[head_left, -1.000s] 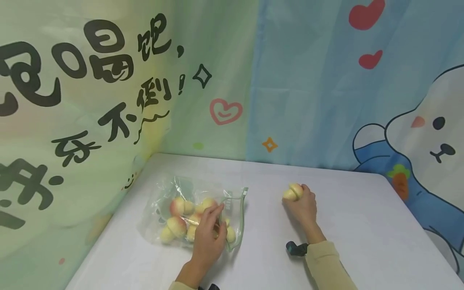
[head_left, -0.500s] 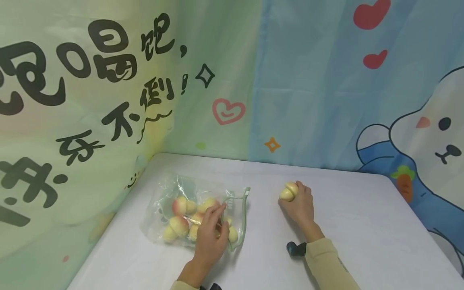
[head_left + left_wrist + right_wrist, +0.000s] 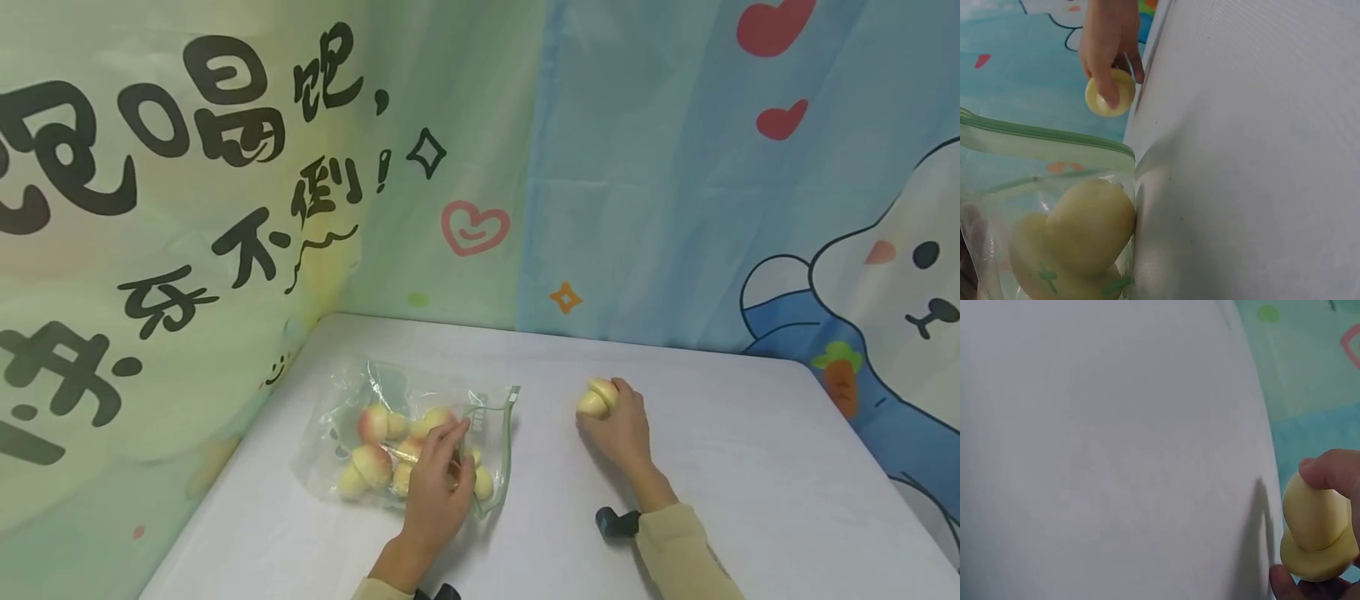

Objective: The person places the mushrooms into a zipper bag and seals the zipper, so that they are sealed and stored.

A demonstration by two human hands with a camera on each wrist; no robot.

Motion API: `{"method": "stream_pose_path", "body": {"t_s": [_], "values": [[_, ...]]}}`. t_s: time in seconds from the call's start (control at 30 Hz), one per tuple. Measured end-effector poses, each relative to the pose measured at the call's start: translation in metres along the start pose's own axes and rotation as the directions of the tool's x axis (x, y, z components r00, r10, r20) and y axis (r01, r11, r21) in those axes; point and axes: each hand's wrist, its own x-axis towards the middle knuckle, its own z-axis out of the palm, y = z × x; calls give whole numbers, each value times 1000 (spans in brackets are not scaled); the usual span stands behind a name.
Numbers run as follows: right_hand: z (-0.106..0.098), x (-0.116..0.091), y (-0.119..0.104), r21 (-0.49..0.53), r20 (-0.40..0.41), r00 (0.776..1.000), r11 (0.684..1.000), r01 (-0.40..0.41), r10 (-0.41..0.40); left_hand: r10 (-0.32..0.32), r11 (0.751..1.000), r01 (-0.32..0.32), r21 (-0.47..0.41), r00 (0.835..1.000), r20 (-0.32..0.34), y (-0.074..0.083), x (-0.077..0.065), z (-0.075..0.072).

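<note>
My right hand (image 3: 622, 429) holds a pale yellow mushroom-shaped piece (image 3: 596, 398) above the right-centre of the table. In the right wrist view, the thumb presses the rounded stem of the mushroom-shaped piece (image 3: 1316, 512), and fingers lie under its cap. My left hand (image 3: 438, 492) grips the clear zip bag (image 3: 491, 425) near its green-edged mouth; the exact finger contact is partly hidden. Several yellow mushroom-shaped pieces with reddish caps (image 3: 372, 464) lie inside the bag. In the left wrist view, the green zip strip (image 3: 1047, 136) stands above yellow pieces (image 3: 1091, 228) seen through plastic.
A white-covered table (image 3: 555, 517) lies under both hands. Behind it hangs a printed cloth backdrop (image 3: 622, 183) with hearts, lettering and a white bear. A black wrist camera (image 3: 617, 523) sits at the right sleeve (image 3: 678, 542).
My right hand has shifted slightly left with the mushroom-shaped piece, which has turned a little in the grip. The left hand stays on the bag. The head view has moved slightly.
</note>
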Motion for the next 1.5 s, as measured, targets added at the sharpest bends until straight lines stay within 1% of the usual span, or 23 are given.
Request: {"method": "stream_pose_path", "body": {"t_s": [0.13, 0.27, 0.43, 0.5, 0.6, 0.7, 0.77, 0.87, 0.93, 1.0, 1.13, 1.2, 1.37, 1.5], "values": [[-1, -17, -5, 88, 9, 1000, 996, 4, -4, 2, 1000, -2, -7, 1000, 4, 2, 2, 1], [2, -38, -16, 181, 29, 1000, 983, -8, 3, 6, 1000, -6, -9, 1000, 3, 3, 4, 1], [7, -58, -31, 251, 50, 999, 968, -23, 11, 2, 1000, -2, -14, 1000, 7, 3, 6, 2], [9, -65, -35, 282, 63, 998, 959, -18, 1, 1, 1000, -1, -15, 1000, 7, 3, 6, 3], [12, -76, -43, 331, 76, 996, 944, 7, -34, 4, 1000, -4, -18, 1000, 6, 3, 7, 3], [15, -87, -52, 370, 80, 992, 927, 59, -95, 6, 1000, -6, -15, 1000, 8, 2, 8, 4], [18, -94, -58, 395, 80, 986, 913, 103, -146, 9, 1000, -9, -8, 1000, 8, 2, 8, 4], [25, -104, -65, 433, 80, 971, 885, 170, -225, 12, 1000, -12, 5, 1000, 8, 3, 6, 3], [30, -110, -69, 440, 72, 960, 872, 214, -272, 10, 1000, -10, 9, 1000, 7, 3, 5, 2], [36, -116, -71, 424, 61, 946, 866, 264, -318, 9, 1000, -9, 11, 1000, 8, 3, 4, 2], [45, -124, -75, 383, 64, 922, 862, 331, -382, 1, 1000, -1, 8, 1000, 15, 4, 2, 1], [47, -125, -76, 388, 88, 916, 860, 330, -391, 0, 1000, 0, 1, 1000, 17, 4, 1, 1], [50, -124, -82, 401, 152, 911, 866, 298, -384, 11, 1000, -11, -13, 1000, 17, 4, 2, 1], [53, -121, -87, 363, 195, 893, 875, 319, -407, 20, 1000, -20, -11, 1000, 16, 6, 1, 1]]}}
